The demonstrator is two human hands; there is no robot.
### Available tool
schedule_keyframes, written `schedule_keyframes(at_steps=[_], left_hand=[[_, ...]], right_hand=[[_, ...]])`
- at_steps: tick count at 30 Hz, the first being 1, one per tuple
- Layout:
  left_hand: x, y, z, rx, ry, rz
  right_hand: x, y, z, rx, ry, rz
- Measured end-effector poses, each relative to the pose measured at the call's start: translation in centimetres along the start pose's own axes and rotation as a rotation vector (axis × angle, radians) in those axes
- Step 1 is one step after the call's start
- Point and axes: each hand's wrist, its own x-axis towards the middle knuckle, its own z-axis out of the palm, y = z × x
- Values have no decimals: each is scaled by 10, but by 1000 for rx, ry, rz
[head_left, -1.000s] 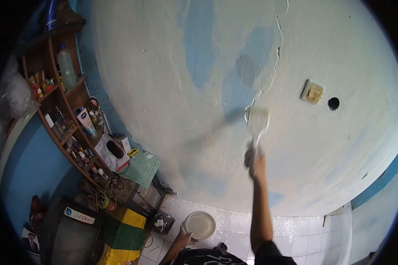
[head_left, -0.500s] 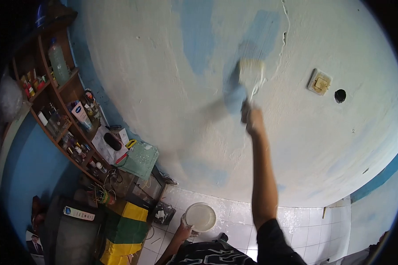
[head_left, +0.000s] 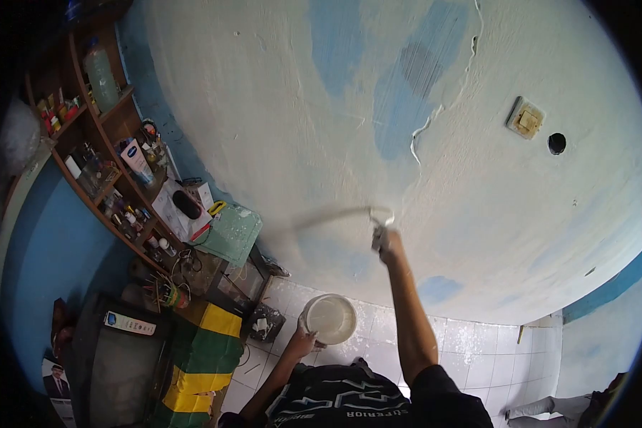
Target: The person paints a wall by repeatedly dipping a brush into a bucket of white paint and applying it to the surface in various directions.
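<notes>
While the right hand (head_left: 386,244) is closed around a whitish tool (head_left: 383,216) at the wall (head_left: 264,143), contact unclear, the left hand (head_left: 302,343) grips the side of a round tub (head_left: 309,309), pale contents. Below: floor tiles (head_left: 381,360), white-spattered. On wall: blue patches (head_left: 335,50), switch (head_left: 527,120), round hole (head_left: 557,143). Far left: brown shelving (head_left: 118,104), assorted bottles.

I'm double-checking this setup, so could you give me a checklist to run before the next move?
1. Right hand grips the thin, white-smeared tool: ok.
2. Left hand holds the round off-white bucket: ok.
3. Pale material inside the bucket: ok.
4. Tool clear of the square cream wall switch: ok.
5. Enough material on the tool: cannot tell, little of its face shows.
6. Blue patches on the pale wall covered: not ok, several show.
</notes>
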Motion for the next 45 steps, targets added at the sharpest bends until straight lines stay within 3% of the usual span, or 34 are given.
schedule_keyframes(at_steps=[3, 4, 8, 11, 14, 16, 20, 22, 23, 25, 27, 30, 31, 34, 36, 39, 41, 42, 43, 44, 45], left_hand=[[1, 4, 2, 96, -23, 162], [2, 3, 1, 58, -41, 150], [1, 1, -4, -28, -76, 109], [5, -8, -14, -16, -62, 128], [3, -12, -21, -6, -29, 155], [-3, -14, -24, -25, -5, 145], [-9, -16, -39, -72, 42, 66], [-7, -22, -48, -73, 46, 52], [-5, -28, -56, -68, 39, 63], [-7, -29, -63, -41, 55, 71], [-19, -20, -66, -5, 99, 70], [-21, -28, -82, -1, 94, 36], [-20, -36, -89, 1, 81, 26], [-22, -33, -103, -1, 79, -18], [-19, -33, -113, 30, 36, 3], [-19, -26, -120, 32, -12, -15], [-14, -18, -126, 20, -50, -1], [-11, -19, -130, 12, -78, 21], [-8, -19, -133, 0, -108, 37], [-6, -12, -133, 43, -122, 14], [-7, -9, -132, 43, -133, 9]], right_hand=[[-10, -106, 61, 79, -59, -118], [-20, -144, 87, 98, 7, -141], [-26, -275, 150, -137, -188, -499], [-12, -379, 193, -183, -213, -679], [-23, -416, 219, -39, -221, -754], [-5, -403, 213, -53, -183, -725], [39, -267, 159, -123, -40, -665], [46, -181, 127, -189, 45, -543], [53, -135, 103, -164, -10, -406], [39, -49, 70, -134, 37, -357], [30, 27, 43, -211, 224, -143], [14, 110, 16, -129, 254, 79], [8, 113, 19, -64, 226, 166], [-7, 98, 48, -105, 321, 94], [-10, 67, 65, -67, 241, 38], [5, -15, 81, 2, 62, 15], [-4, -96, 107, -29, -122, -239], [5, -130, 117, 70, -209, -241], [16, -166, 131, -726, -3, -524], [-16, -209, 173, -120, -83, -375], [-18, -242, 195, -90, -144, -460]])
